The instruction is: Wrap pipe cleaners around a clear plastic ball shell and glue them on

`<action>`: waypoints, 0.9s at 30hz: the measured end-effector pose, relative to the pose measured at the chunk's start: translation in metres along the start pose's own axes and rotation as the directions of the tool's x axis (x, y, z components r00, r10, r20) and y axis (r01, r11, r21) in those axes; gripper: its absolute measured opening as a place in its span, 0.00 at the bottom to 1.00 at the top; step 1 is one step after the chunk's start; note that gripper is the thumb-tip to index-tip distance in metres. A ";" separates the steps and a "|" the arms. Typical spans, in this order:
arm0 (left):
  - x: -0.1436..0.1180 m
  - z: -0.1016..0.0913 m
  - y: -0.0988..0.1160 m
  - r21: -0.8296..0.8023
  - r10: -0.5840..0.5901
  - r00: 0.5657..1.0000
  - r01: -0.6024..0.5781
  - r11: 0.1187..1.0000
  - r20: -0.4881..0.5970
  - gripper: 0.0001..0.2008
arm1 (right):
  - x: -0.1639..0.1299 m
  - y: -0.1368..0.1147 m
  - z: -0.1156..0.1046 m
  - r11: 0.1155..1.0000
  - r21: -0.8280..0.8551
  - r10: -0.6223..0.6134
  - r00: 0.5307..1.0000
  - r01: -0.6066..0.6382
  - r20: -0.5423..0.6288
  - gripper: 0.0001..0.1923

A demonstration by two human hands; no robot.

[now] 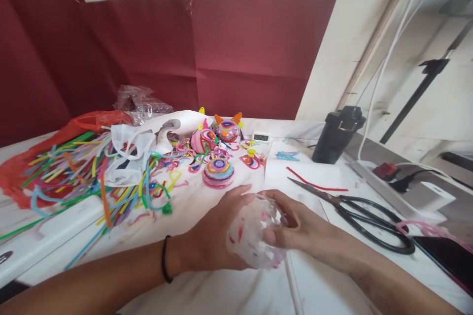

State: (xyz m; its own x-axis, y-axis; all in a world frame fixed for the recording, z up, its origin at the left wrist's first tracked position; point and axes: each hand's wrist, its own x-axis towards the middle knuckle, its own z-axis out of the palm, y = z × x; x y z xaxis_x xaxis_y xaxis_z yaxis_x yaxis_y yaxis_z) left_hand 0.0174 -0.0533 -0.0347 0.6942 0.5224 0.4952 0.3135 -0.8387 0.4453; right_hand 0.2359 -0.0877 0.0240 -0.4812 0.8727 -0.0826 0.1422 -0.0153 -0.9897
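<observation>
Clear plastic ball (254,234) sits low in the middle. My left hand (214,236) and right hand (306,229) both hold it. Scissors (362,216) lie to the right.

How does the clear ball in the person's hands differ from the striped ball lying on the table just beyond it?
The clear ball is see-through with scattered coloured flecks; the striped ball is fully covered in coloured rings. The clear ball is held between the left hand and right hand; the striped ball rests untouched on the table. The clear ball looks larger, though it is nearer. Both are roundish.
</observation>
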 end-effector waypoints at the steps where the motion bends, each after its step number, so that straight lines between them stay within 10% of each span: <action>1: 0.001 0.000 -0.001 -0.014 -0.009 1.000 0.009 1.000 -0.013 0.51 | 0.002 0.000 0.000 0.998 -0.056 0.008 1.000 -0.010 -0.023 0.31; 8: -0.011 0.004 -0.012 0.107 -0.168 0.983 0.159 0.981 0.073 0.26 | -0.007 0.014 0.001 0.641 -0.768 -0.270 0.933 -0.012 -0.240 0.24; 17: -0.010 -0.023 -0.018 0.167 -0.185 0.944 0.142 0.976 0.274 0.40 | -0.043 0.070 0.025 0.147 -0.987 -0.546 0.837 0.061 -0.029 0.06; 27: -0.030 -0.021 -0.045 0.119 -0.224 0.910 0.194 0.974 0.350 0.59 | -0.054 0.071 0.022 0.164 -0.983 -0.487 0.861 -0.078 -0.149 0.10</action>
State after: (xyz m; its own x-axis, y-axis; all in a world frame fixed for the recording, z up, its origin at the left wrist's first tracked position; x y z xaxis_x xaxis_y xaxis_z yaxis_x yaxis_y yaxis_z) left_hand -0.0307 -0.0281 -0.0542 0.7877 0.6095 0.0899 0.5173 -0.7336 0.4408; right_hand 0.2531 -0.1471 -0.0443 -0.3544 0.8315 0.4278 0.9114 0.4095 -0.0411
